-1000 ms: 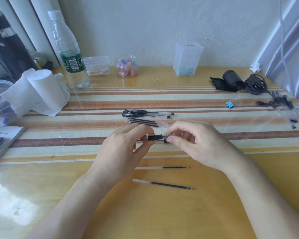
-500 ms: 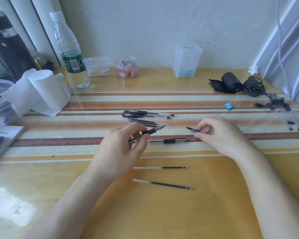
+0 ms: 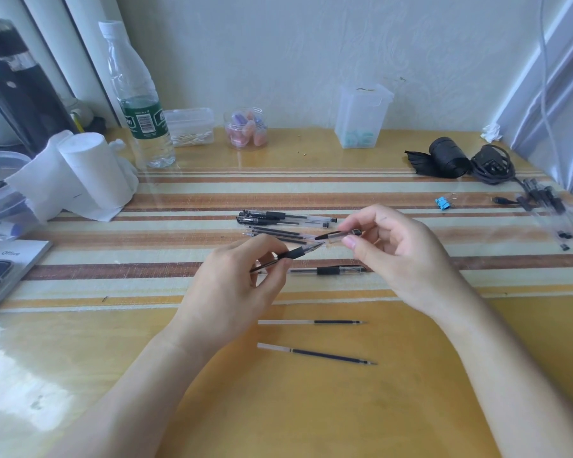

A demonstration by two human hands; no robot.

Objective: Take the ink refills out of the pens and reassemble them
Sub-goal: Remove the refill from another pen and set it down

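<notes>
Just now the two hands have come apart: a second ago both were closed together over one pen, and now each holds its own piece above the middle of the desk [image 3: 311, 408]. Starting at the left, the left grip [image 3: 232, 289] pinches the pen [image 3: 295, 253] between thumb and fingers, its black rubber sleeve showing and its bare tip angled up toward the right. Under it, on a brown stripe, a second pen [image 3: 328, 270] lies flat; it was covered by the hands a moment earlier. Nearer the front edge lie two ink refills [image 3: 311, 322] [image 3: 316, 353], side by side and apart, so two pens look already emptied. Behind the hands a small pile of pens [image 3: 285, 223] waits. Further right, the right grip [image 3: 404, 259] is closed on a clear cap [image 3: 339, 235] with a dark clip, held just beside the pen's tip without touching it. That probably means the cap has been pulled off and this pen is next to be opened, though the cap could equally be going back on. The pen's rear end is buried in the left palm, and whether a refill still sits inside cannot be made out. Along the right edge, some clear barrels [image 3: 549, 209] are faint and partly cut off.
</notes>
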